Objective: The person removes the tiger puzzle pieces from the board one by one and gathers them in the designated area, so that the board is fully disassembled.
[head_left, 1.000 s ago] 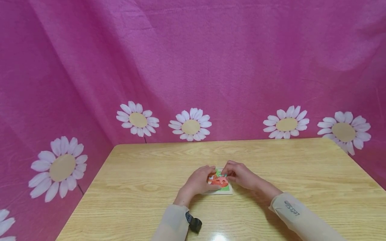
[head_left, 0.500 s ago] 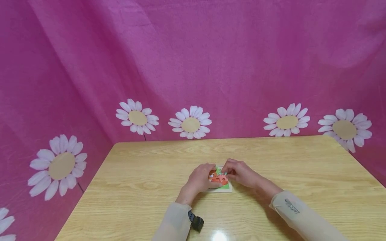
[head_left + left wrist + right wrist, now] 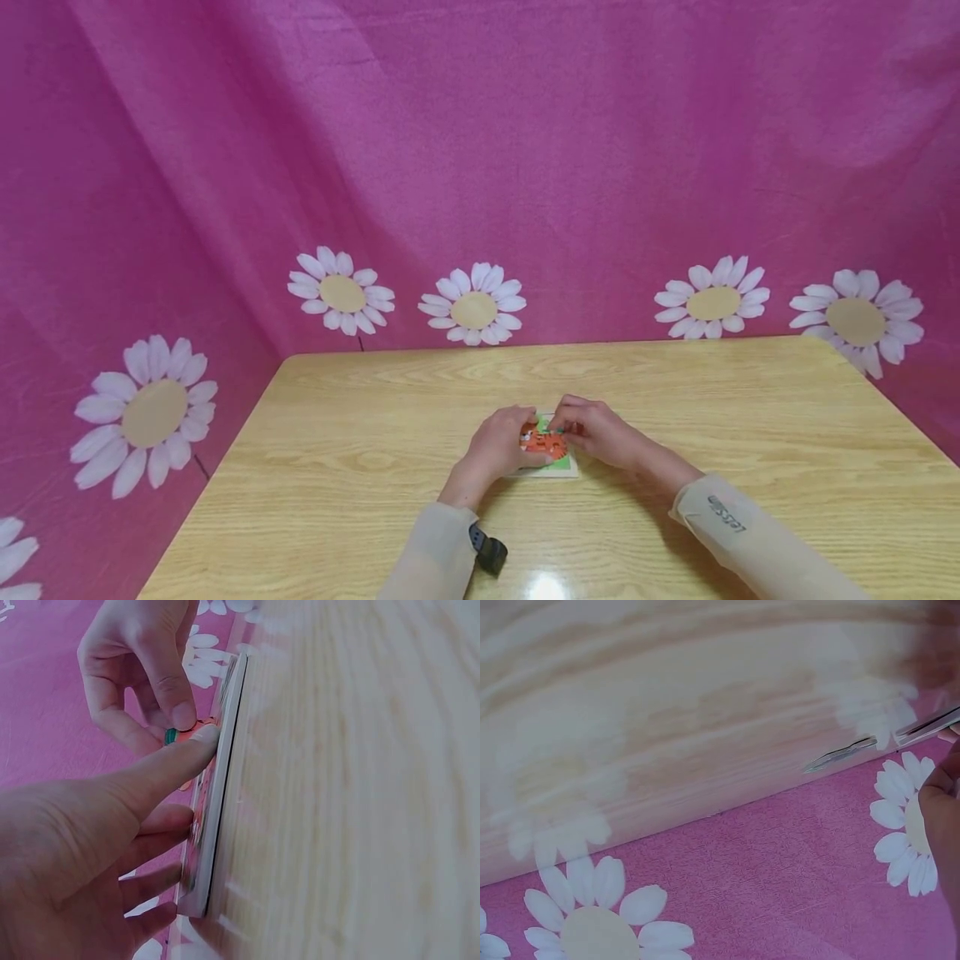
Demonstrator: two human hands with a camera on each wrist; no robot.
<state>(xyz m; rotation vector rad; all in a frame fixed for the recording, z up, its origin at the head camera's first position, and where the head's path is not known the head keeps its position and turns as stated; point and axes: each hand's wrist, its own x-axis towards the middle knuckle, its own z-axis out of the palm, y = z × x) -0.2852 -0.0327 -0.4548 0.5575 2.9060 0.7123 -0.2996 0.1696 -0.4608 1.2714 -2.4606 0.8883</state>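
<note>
Magenta cloth (image 3: 480, 167) printed with white daisies (image 3: 474, 310) backs a pale wood-grained bench (image 3: 360, 433). From the head, a pale pink patch seen earlier on the flat orange-tiger puzzle board (image 3: 546, 447) now reads striped orange, suggesting a piece tilts differently there; the left hand (image 3: 495, 443) cups the board's left end, thumb along the near side, and the right hand (image 3: 596, 432) arches over the opposite end. At the left wrist, the right grip pinches a small orange, green-edged puzzle piece (image 3: 185, 736) by the left thumb tip. At the right wrist, the hand is mostly cut off; that view cannot confirm the pinch.
</note>
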